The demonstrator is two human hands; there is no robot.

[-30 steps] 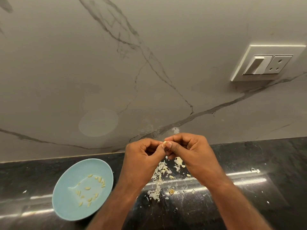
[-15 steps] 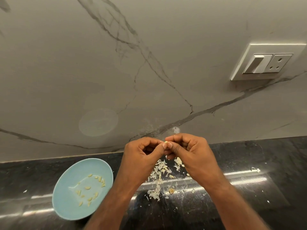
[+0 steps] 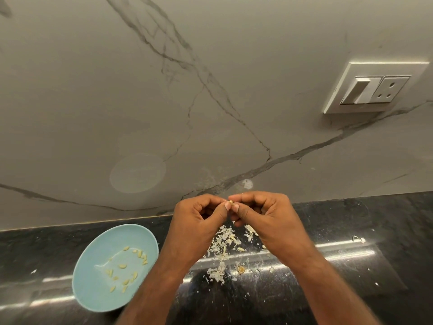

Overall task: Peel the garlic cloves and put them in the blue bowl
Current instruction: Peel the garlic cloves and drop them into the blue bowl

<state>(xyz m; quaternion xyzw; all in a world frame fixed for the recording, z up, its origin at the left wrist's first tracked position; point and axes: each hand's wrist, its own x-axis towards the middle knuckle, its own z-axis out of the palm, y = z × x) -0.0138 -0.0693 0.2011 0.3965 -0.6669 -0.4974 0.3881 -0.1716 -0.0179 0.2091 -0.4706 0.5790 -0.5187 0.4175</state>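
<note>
A small garlic clove [image 3: 231, 202] is pinched between the fingertips of both hands, held above the black counter. My left hand [image 3: 199, 221] and my right hand [image 3: 267, 219] have curled fingers, thumbs meeting at the clove. Only the clove's tip shows between the thumbs. The blue bowl [image 3: 93, 294] sits on the counter at the lower left, to the left of my left forearm, with several peeled cloves [image 3: 124, 268] scattered inside. A pile of white garlic skins [image 3: 225, 247] lies on the counter below my hands.
The black counter [image 3: 351, 266] runs across the bottom, with skin flecks scattered on it. A grey marble wall [image 3: 164, 102] rises right behind it. A white switch and socket plate [image 3: 372, 87] is on the wall at the upper right.
Both hands stay together at the clove, barely shifted. The clove's tip shows slightly more between the thumbs. The bowl and the skins have not moved.
</note>
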